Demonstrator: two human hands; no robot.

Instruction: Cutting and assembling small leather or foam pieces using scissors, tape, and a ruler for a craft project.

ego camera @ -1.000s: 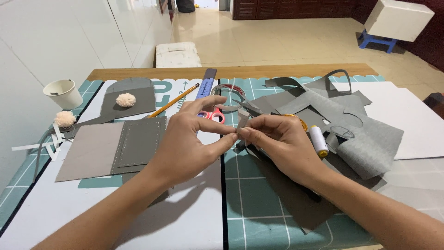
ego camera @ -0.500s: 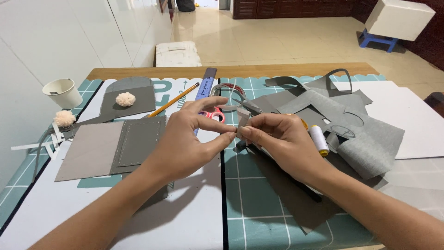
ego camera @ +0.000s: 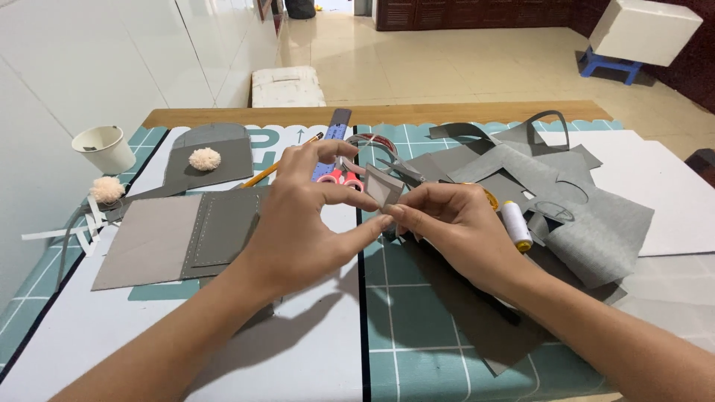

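Head view, single moment. Both hands meet over the middle of the table (ego camera: 372,113), above the seam between the white sheet (ego camera: 313,350) and the teal cutting mat (ego camera: 417,313).

Left hand (ego camera: 298,223): thumb and forefinger curve into a ring, the other fingers spread; thumb tip touches the small grey felt piece (ego camera: 381,187) from 9 o'clock. Fingers pinched closed on that piece.

Right hand (ego camera: 462,223): fingers closed, fingertips pressing the same felt piece from 4 o'clock. Piece is held just above the table, roughly upright and tilted, at the centre of the view.

Surroundings:
- Scissors with red handles (ego camera: 344,179) lie just behind the left hand, at 12 o'clock of it.
- Yellow pencil (ego camera: 279,167) and blue ruler (ego camera: 333,138) lie at 11 to 12 o'clock.
- Stitched grey felt panel (ego camera: 186,238) at 9 o'clock of the left hand.
- Cream pompom (ego camera: 205,158) on a grey cut-out at 10 o'clock; second pompom (ego camera: 108,190) further left.
- White cup (ego camera: 104,149) near the left edge.
- Spool of white thread (ego camera: 515,223) just beside the right hand at 3 o'clock.
- Heap of grey felt offcuts (ego camera: 588,223) at 2 to 3 o'clock.
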